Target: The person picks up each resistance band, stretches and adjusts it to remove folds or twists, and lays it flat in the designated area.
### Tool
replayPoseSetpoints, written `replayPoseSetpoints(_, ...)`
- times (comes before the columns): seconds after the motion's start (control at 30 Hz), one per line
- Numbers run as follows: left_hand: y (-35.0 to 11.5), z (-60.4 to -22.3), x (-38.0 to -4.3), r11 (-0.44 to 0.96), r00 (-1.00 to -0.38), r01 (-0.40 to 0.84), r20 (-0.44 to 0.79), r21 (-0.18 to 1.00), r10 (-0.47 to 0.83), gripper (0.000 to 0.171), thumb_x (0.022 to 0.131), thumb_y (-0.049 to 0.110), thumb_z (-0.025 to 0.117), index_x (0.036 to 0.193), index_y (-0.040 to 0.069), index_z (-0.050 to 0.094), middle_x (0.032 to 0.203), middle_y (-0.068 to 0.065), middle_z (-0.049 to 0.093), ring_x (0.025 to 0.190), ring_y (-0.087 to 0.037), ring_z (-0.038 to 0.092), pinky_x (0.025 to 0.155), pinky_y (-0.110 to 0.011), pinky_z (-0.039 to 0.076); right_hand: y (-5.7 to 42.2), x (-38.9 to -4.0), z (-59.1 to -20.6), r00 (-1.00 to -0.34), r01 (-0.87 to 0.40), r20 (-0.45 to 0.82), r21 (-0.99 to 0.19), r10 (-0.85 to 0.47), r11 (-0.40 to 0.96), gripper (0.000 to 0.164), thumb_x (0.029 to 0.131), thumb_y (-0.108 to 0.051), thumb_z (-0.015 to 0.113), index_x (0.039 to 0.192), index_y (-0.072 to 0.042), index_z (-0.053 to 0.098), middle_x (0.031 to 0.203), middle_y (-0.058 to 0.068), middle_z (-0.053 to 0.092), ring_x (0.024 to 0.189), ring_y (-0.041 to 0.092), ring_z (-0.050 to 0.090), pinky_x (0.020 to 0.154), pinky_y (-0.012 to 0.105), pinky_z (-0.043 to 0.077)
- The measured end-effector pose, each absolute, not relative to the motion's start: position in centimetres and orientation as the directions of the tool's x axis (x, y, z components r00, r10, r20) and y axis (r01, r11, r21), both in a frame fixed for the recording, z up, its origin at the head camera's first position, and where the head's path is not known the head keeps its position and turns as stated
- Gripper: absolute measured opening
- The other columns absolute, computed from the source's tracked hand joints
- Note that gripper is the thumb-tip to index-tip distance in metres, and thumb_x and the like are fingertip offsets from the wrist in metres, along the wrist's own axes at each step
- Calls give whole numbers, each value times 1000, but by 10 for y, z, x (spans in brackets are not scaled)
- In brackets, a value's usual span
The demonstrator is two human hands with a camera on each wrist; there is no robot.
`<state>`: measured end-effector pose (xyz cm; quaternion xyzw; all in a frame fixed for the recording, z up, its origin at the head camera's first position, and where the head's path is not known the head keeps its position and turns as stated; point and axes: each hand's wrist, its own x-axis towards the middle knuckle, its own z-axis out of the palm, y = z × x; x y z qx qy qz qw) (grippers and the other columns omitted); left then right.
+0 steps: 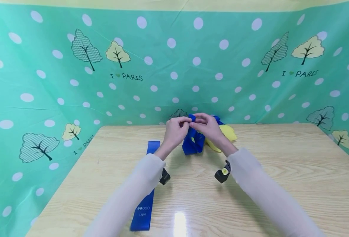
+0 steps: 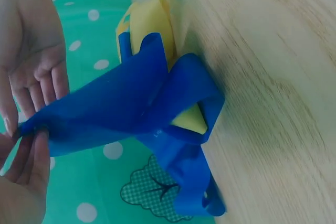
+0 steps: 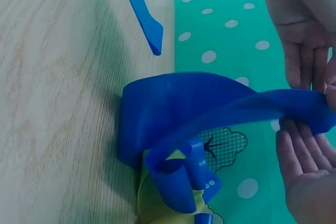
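Note:
Toward the back of the table, my left hand (image 1: 175,132) and right hand (image 1: 209,127) meet close together at the upper end of a blue resistance band (image 2: 100,108). Left fingers and thumb pinch its edge in the left wrist view. In the right wrist view my right hand (image 3: 310,169) has its fingers bent against the same raised end. The band hangs down from the hands in a wide loop, its lower part twisted over a pile. More blue band (image 3: 178,182) and a yellow band (image 1: 228,133) lie crumpled in that pile, partly hidden behind the right hand.
A flat blue band (image 1: 143,214) printed "Light" lies lengthwise on the wooden table (image 1: 192,197), left of the middle and partly under the left forearm. A green dotted cloth (image 1: 174,65) stands right behind the table's back edge. Black wrist cameras (image 1: 222,175) hang below both sleeves.

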<state>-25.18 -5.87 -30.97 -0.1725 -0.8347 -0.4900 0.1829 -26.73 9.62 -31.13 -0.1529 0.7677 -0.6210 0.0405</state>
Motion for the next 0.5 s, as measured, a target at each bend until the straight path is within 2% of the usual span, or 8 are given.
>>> replayPoseSetpoints(0.3, -64, -311, -249, 395, -881, 470, 444, 789, 161, 11, 89, 9, 60, 91, 3, 69, 89, -10, 70, 77, -18, 64, 68, -24, 53, 100, -262, -310, -930, -297, 206, -908, -304, 295, 33, 92, -10, 62, 124, -1, 58, 114, 22, 66, 103, 31, 66, 84, 35, 56)
replayPoseSetpoints(0.37, -65, -313, -249, 371, -886, 463, 435, 805, 162, 10, 88, 10, 62, 95, 2, 64, 86, -10, 68, 76, -18, 62, 67, -24, 51, 101, -260, -310, -926, -316, 221, -899, -307, 304, 32, 92, -9, 62, 122, 0, 59, 111, 22, 68, 99, 30, 68, 81, 34, 57)
replayPoseSetpoints(0.5, -67, -317, -249, 348, -901, 434, 394, 831, 183, 26, 87, 11, 65, 110, 1, 59, 81, -8, 61, 69, -15, 57, 59, -21, 48, 101, -257, -309, -921, -326, 228, -895, -317, 304, 31, 91, -8, 62, 120, 2, 57, 103, 22, 69, 91, 24, 70, 77, 31, 58)
